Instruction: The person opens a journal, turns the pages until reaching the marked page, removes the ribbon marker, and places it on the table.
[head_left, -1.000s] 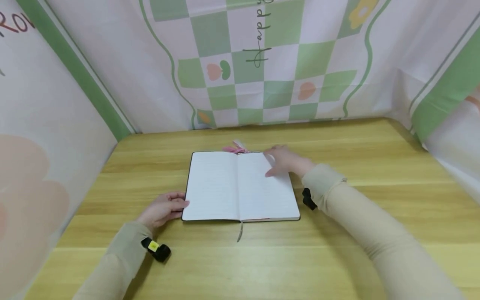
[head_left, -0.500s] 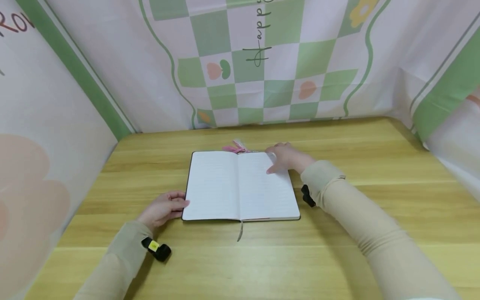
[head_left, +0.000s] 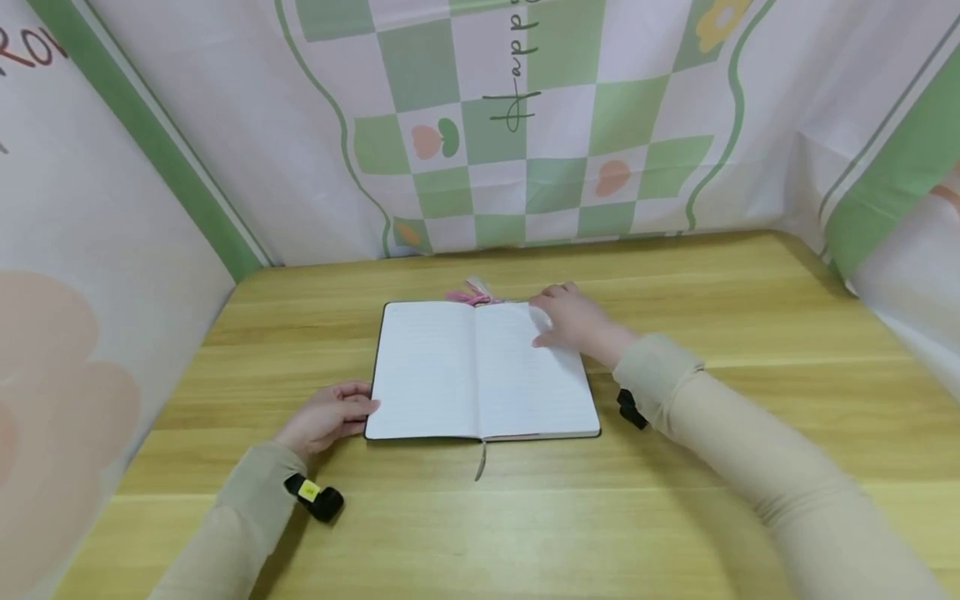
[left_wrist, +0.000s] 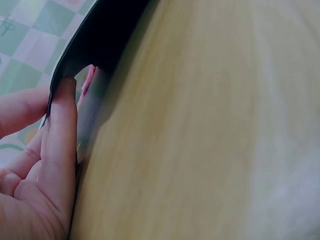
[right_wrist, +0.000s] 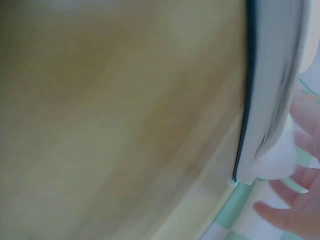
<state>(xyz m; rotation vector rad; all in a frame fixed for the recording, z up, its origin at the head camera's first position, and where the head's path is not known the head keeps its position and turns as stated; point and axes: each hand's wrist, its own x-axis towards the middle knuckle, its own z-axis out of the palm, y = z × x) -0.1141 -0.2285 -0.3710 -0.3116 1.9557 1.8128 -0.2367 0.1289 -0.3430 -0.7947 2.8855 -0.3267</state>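
An open notebook [head_left: 423, 367] with faintly lined white pages and a dark cover lies on the wooden table. My left hand [head_left: 326, 417] pinches its left edge, thumb on the page and fingers under the cover; in the left wrist view, the dark cover [left_wrist: 107, 30] is raised off the tabletop. At the top right corner, my right hand [head_left: 577, 321] touches the right page, its thumb and fingers spread apart. A lifted page corner [right_wrist: 277, 160] bends out beside those fingers in the right wrist view. Whether the fingertips grip it is not clear.
A pink and white tassel [head_left: 474, 292] sticks out past the notebook's top edge. From the bottom of the spine trails a grey ribbon [head_left: 482, 461]. The wooden table [head_left: 450, 542] is bordered by a printed fabric curtain [head_left: 555, 125] at the back and sides.
My right wrist and forearm have shifted slightly right, while the fingers stay by the notebook's top right corner. My left hand keeps its place, and the same spread lies open.
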